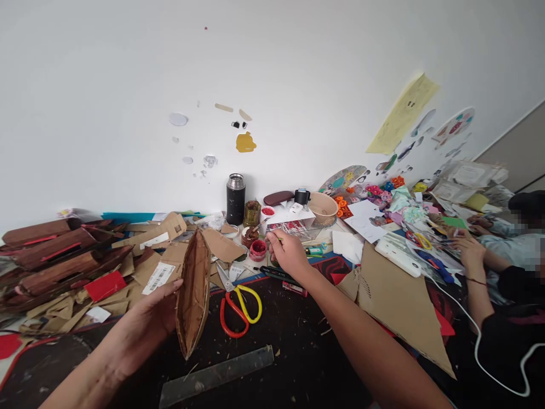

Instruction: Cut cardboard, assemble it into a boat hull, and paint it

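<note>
My left hand grips a boat-shaped cardboard piece by its left side, holding it upright with its brown-painted hollow showing. Just right of a jar of red paint, my right hand is closed in a pinch on a thin paintbrush, mostly hidden by the fingers. A jar of brown paint with a brush-like stick in it stands behind the red one. Scissors with one red and one yellow handle lie between my hands. Nearer to me is a clear ruler on the dark mat.
Brown boat models and cardboard scraps crowd the left. A black flask and a beige bowl stand by the wall. On the right lie a large cardboard sheet and a white cable; another person's hands work beyond.
</note>
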`<action>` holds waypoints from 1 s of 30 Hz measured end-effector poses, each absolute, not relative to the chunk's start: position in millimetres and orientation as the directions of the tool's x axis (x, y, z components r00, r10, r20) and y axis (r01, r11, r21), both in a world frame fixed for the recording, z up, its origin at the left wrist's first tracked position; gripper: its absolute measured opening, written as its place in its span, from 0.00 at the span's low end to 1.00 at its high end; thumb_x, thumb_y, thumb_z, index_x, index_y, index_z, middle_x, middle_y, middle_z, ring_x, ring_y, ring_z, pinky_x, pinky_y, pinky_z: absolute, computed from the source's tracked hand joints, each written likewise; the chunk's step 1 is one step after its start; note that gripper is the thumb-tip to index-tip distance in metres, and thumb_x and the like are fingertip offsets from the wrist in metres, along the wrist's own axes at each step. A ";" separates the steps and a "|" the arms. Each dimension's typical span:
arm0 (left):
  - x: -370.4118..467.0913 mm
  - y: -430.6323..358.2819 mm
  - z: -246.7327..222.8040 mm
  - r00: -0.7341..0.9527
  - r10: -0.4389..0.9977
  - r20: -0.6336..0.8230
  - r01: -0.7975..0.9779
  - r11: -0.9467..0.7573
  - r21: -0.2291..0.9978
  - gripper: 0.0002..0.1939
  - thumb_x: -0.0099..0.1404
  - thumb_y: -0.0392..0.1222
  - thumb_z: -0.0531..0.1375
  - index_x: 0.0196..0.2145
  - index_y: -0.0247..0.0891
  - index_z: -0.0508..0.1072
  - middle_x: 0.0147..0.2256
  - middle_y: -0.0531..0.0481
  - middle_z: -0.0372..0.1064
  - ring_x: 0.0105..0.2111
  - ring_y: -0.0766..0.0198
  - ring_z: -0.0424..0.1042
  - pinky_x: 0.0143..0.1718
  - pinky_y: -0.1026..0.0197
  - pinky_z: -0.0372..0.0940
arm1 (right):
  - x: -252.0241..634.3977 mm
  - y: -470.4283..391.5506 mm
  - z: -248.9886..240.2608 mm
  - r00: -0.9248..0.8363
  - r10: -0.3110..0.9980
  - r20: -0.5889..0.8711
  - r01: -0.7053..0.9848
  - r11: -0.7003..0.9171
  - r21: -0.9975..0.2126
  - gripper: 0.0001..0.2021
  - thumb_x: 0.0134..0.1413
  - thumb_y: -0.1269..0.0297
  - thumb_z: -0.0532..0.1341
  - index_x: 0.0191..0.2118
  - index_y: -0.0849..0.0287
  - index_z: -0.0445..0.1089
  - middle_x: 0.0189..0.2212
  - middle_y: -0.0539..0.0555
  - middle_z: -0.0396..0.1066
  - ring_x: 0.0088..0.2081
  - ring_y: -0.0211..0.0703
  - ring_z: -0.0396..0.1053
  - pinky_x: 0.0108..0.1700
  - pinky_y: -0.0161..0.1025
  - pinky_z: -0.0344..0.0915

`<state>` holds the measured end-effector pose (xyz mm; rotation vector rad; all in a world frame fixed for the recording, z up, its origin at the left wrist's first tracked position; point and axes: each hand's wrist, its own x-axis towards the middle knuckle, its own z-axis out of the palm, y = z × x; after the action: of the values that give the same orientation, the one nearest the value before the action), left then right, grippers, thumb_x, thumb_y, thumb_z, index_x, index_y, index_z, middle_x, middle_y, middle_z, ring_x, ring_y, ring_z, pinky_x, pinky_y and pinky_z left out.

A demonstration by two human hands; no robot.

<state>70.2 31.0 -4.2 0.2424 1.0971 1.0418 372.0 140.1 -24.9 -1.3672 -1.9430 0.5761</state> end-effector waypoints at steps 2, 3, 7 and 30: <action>70.0 30.7 -6.2 0.063 0.787 -0.613 -0.576 0.531 0.622 0.32 0.64 0.31 0.65 0.66 0.27 0.70 0.38 0.35 0.85 0.31 0.47 0.85 0.34 0.49 0.80 | 374.0 139.3 -18.5 -0.226 0.924 0.308 0.641 0.379 -0.667 0.17 0.77 0.53 0.52 0.40 0.54 0.72 0.27 0.52 0.76 0.28 0.46 0.75 0.35 0.38 0.64; 70.2 30.2 -6.9 0.060 0.788 -0.613 -0.575 0.529 0.624 0.32 0.64 0.31 0.66 0.65 0.27 0.70 0.38 0.36 0.85 0.30 0.47 0.84 0.34 0.49 0.80 | 375.3 139.1 -15.7 -0.227 0.919 0.323 0.643 0.391 -0.659 0.16 0.77 0.53 0.52 0.41 0.54 0.72 0.27 0.52 0.76 0.28 0.46 0.75 0.35 0.38 0.64; 72.3 27.8 -8.4 0.076 0.801 -0.593 -0.562 0.526 0.638 0.30 0.62 0.30 0.68 0.62 0.28 0.72 0.36 0.38 0.85 0.30 0.47 0.85 0.35 0.51 0.79 | 380.6 138.2 -10.4 -0.216 0.917 0.335 0.647 0.391 -0.654 0.17 0.77 0.52 0.51 0.41 0.54 0.72 0.28 0.52 0.76 0.28 0.46 0.74 0.36 0.39 0.65; 80.2 25.0 -6.1 0.149 0.767 -0.625 -0.605 0.571 0.556 0.26 0.58 0.31 0.71 0.55 0.30 0.80 0.38 0.39 0.86 0.30 0.46 0.85 0.34 0.53 0.78 | 372.5 155.6 -45.7 -0.082 0.971 0.224 0.445 0.237 -0.864 0.23 0.75 0.42 0.51 0.37 0.53 0.70 0.22 0.48 0.70 0.20 0.44 0.71 0.28 0.38 0.66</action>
<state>80.2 25.0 -6.1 0.1890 1.0194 0.9935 372.5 155.6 -45.7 -1.3341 -1.6676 0.7865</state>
